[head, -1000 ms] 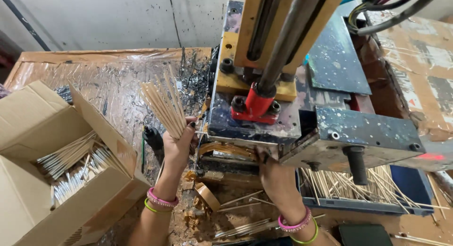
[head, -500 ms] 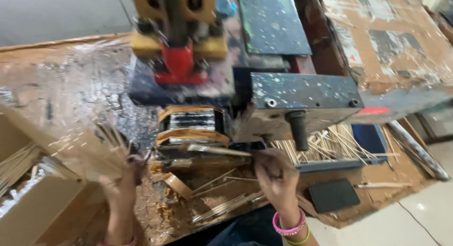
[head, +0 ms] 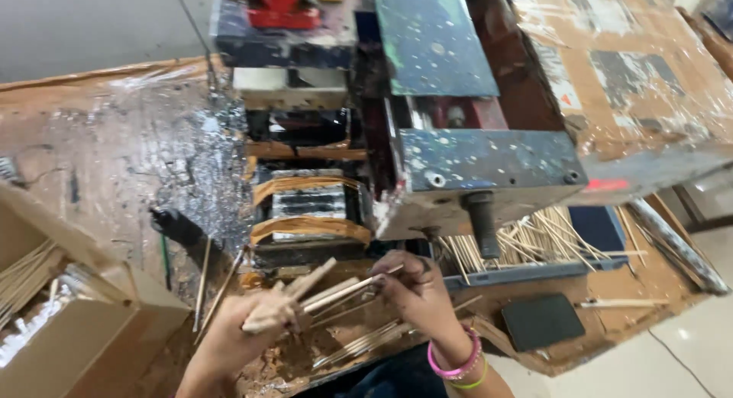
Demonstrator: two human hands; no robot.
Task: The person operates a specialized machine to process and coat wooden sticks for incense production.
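My left hand (head: 237, 337) grips a bundle of thin wooden sticks (head: 321, 295) that points right and slightly up. At the bundle's right end my right hand (head: 416, 287) pinches a few of the same sticks; pink and yellow bangles circle that wrist. Both hands hover just in front of a paint-spattered metal press machine (head: 458, 161) with a taped metal block (head: 309, 207) at its mouth. More loose sticks (head: 366, 344) lie on the bench below the hands.
An open cardboard box (head: 69, 321) holding sticks stands at the left. A pile of sticks (head: 534, 241) rests in a blue tray right of the machine. A dark flat pad (head: 542, 320) lies on the stained wooden bench (head: 99, 153).
The view has tilted down and shifted. My left hand brought the stick bundle down from beside the machine to low centre, and my right hand came over to meet its end.
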